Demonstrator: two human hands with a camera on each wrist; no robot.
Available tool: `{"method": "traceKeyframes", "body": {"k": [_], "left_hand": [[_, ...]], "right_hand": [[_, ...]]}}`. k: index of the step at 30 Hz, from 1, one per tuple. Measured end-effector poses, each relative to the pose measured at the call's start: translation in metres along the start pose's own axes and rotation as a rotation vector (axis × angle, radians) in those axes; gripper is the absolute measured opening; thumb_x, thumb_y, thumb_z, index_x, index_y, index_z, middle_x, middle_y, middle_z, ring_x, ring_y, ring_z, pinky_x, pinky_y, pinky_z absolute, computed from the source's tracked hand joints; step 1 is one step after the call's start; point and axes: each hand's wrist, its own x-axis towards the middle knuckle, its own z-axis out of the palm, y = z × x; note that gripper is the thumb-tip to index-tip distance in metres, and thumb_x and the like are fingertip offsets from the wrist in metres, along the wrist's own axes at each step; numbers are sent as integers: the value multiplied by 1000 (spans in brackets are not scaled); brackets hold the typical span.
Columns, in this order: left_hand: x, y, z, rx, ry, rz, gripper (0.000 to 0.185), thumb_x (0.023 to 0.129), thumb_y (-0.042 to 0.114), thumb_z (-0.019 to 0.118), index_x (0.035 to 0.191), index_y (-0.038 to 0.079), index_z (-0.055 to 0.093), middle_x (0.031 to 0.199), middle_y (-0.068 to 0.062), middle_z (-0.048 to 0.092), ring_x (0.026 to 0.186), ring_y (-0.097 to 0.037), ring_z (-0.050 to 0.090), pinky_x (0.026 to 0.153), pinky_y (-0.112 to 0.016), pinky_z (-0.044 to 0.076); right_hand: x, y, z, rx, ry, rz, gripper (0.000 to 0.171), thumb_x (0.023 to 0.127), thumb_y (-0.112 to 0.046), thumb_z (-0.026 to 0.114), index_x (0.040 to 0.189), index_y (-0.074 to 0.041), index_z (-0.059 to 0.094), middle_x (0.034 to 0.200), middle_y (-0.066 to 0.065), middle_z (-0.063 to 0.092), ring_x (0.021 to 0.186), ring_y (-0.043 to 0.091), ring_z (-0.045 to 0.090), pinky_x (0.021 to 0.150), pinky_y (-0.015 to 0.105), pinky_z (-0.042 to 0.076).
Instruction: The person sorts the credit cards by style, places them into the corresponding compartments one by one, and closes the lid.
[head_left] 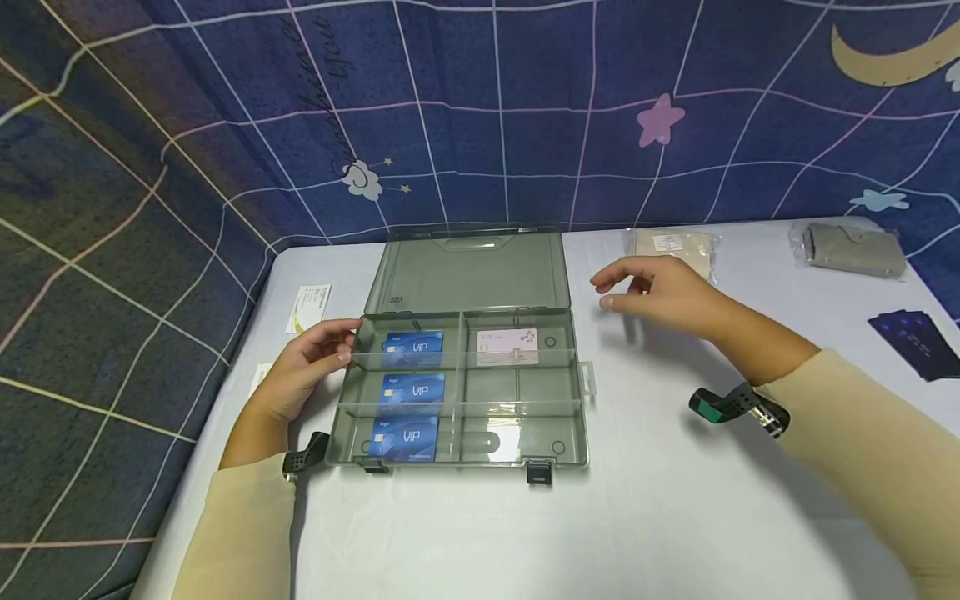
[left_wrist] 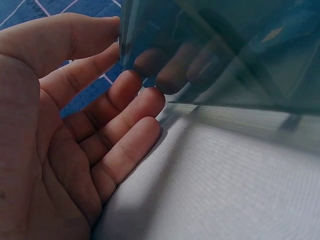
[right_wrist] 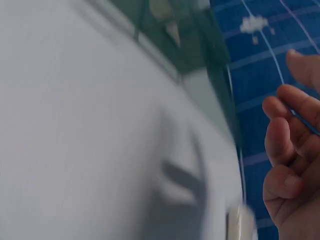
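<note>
A translucent grey-green plastic storage box lies with its lid raised at the back. Blue VIP cards occupy its left column, one in each of three compartments. A pink VIP card lies in the back right compartment. My left hand touches the box's left wall; in the left wrist view its loosely bent fingers rest beside that wall. My right hand hovers above the table to the right of the box, fingers relaxed and holding nothing.
Business cards lie left of the box. Behind my right hand is a beige packaged item. A grey wallet-like item in clear wrap and dark cards lie farther right. Patterned blue fabric hangs behind the white table.
</note>
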Motion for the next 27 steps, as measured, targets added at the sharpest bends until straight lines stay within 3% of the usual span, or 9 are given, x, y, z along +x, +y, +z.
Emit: {"method": "traceKeyframes", "body": {"k": [6,13,19,22,24,27], "left_hand": [[-1,0,0,-7,1,5,43,99,-13,61,142,-10,58,114,-3,63,105,-15,58,89,-22,52],[-4,-1,-1,-24,1,12,44,99,-15,60,142,-10,58,114,-3,63,105,-14,59,89,-21,53],[-3,-1,0,-25,5,18,43,99,-16,59,142,-11,58,114,-3,64,105,-15,59,89,-21,52],[-3,-1,0,-24,11,19,43,98,-16,59,141,-12,58,113,-2,64,104,-15,59,88,-21,52],[-2,0,1,-23,11,17,43,98,-16,60,141,-13,57,113,-2,64,104,-15,60,89,-22,52],[-1,0,2,-16,8,16,43,99,-15,60,141,-14,56,114,-3,64,105,-15,59,89,-22,52]], "right_hand": [[-24,34,-26,6,22,137,32,100,-23,78,129,-11,76,122,5,74,85,17,63,69,27,45],[-53,69,-55,-89,24,257,38,99,-30,79,131,-10,74,107,3,70,92,13,57,66,28,47],[-75,95,-77,-183,12,292,46,98,-33,81,137,-10,71,122,9,70,100,8,56,78,21,44],[-81,105,-83,-216,-30,303,55,95,-33,84,140,-6,68,136,17,66,111,17,56,86,19,40],[-84,109,-84,-228,-57,314,60,93,-33,87,141,-4,67,142,21,62,120,27,55,96,25,40],[-86,114,-84,-251,-81,316,64,88,-33,91,139,-3,67,143,24,58,130,39,51,105,44,40]]}}
